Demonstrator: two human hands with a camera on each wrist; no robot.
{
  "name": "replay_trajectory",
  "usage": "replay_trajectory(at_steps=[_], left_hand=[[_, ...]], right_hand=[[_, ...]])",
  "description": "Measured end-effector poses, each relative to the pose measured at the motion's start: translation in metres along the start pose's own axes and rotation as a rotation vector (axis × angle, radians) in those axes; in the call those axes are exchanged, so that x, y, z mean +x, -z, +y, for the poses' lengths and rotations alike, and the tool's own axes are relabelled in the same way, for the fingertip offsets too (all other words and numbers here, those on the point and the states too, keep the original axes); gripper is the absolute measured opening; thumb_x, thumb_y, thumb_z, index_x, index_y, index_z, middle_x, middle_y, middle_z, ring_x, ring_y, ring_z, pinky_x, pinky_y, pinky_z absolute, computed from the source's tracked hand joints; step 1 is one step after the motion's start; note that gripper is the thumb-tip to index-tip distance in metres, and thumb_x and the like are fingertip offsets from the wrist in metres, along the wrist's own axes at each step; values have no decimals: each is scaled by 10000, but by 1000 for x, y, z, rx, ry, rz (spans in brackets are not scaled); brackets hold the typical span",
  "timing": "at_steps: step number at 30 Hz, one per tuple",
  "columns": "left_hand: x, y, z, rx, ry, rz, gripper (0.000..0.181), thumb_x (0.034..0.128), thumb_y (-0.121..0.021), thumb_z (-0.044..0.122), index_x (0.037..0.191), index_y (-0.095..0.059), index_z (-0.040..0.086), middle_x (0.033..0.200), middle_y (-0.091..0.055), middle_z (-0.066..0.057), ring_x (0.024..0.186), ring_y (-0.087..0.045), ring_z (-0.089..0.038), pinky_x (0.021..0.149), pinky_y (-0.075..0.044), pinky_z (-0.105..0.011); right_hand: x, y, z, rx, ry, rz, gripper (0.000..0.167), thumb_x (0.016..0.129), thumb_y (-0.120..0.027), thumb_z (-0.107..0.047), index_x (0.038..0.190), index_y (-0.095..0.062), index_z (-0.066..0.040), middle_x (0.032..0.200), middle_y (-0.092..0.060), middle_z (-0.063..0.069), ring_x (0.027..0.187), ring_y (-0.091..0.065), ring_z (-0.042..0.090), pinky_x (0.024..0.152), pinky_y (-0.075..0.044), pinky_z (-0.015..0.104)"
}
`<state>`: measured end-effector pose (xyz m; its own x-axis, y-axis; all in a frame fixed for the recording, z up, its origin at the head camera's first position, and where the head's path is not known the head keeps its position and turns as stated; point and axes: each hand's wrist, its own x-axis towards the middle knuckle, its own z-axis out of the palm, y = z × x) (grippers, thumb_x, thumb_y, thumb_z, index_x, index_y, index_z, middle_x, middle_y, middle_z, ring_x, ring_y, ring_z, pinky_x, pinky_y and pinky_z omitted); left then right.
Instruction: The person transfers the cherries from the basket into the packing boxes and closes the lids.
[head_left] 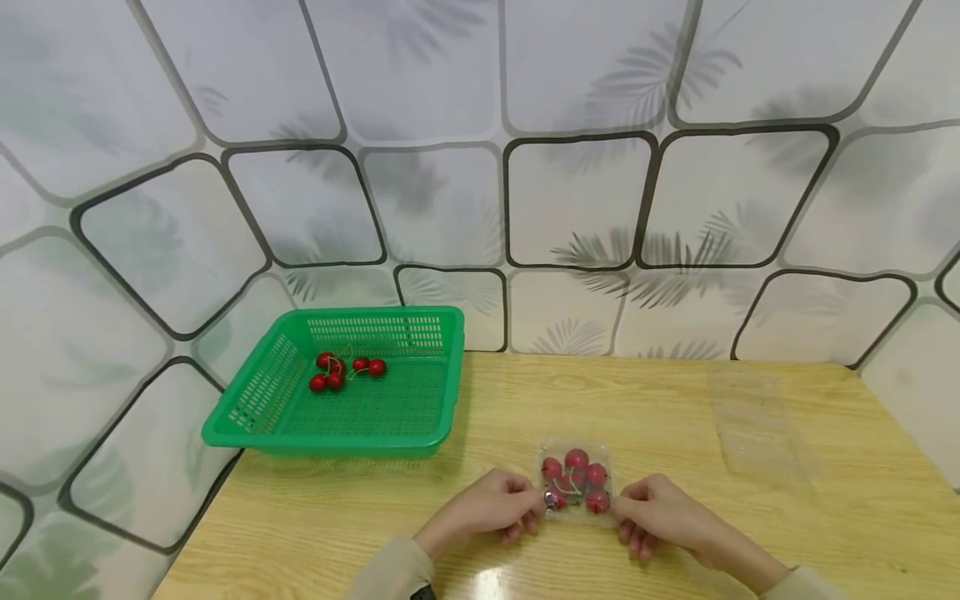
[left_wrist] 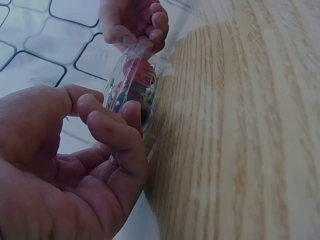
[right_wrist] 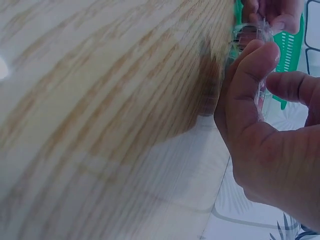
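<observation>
A small clear plastic pack (head_left: 576, 515) with several red cherries (head_left: 577, 459) inside lies on the wooden table in the head view. My left hand (head_left: 501, 506) pinches its left edge between thumb and fingers. At the opposite edge, my right hand (head_left: 660, 517) pinches the plastic in the same way. The left wrist view shows the pack (left_wrist: 131, 80) edge-on, low over the table, with green stems and cherries (left_wrist: 140, 71) visible through the film. From the right wrist, my right hand's fingers (right_wrist: 250, 75) cover much of the pack.
A green plastic basket (head_left: 442, 400) stands at the table's back left, with several loose cherries (head_left: 335, 381) in it. Flat clear plastic (head_left: 757, 425) lies at the right of the table (head_left: 862, 500). A patterned wall covering (head_left: 577, 200) rises behind the table's far edge.
</observation>
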<state>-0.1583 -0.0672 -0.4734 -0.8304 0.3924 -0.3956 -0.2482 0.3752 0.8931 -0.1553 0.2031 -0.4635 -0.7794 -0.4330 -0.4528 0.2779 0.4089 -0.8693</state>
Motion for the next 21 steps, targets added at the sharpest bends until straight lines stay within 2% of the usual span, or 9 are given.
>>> replay_trajectory(at_steps=[2, 7, 12, 21], left_hand=[[0, 0, 0, 1, -3, -7, 150, 865, -625, 188, 758, -671, 93, 662, -641, 17, 470, -482, -58, 434, -425, -180], [1, 7, -5, -44, -31, -78, 207, 961, -663, 169, 853, -719, 2, 705, -666, 3, 518, -519, -60, 477, -455, -173], [0, 12, -6, -71, -27, -126, 223, 976, -690, 192, 930, -745, -19, 744, -697, 8, 570, -554, -53, 517, -478, -167], [0, 12, -4, -70, -29, -110, 220, 974, -668, 185, 889, -751, -1, 735, -704, 0, 564, -548, -56, 515, -474, -170]], right_hand=[[0, 0, 0, 0, -1, 4, 201, 950, -567, -171, 826, -655, -40, 712, -637, -4, 568, -604, 66, 514, -517, 170], [0, 0, 0, 1, 0, 4, 210, 956, -564, -174, 827, -654, -36, 712, -636, -5, 567, -603, 65, 516, -520, 172], [0, 0, 0, 2, -3, 10, 205, 953, -565, -173, 824, -652, -39, 705, -635, -6, 561, -602, 64, 512, -519, 174], [-1, -1, 0, -2, 1, 12, 210, 954, -562, -173, 805, -643, -50, 701, -627, -7, 559, -598, 66, 516, -519, 175]])
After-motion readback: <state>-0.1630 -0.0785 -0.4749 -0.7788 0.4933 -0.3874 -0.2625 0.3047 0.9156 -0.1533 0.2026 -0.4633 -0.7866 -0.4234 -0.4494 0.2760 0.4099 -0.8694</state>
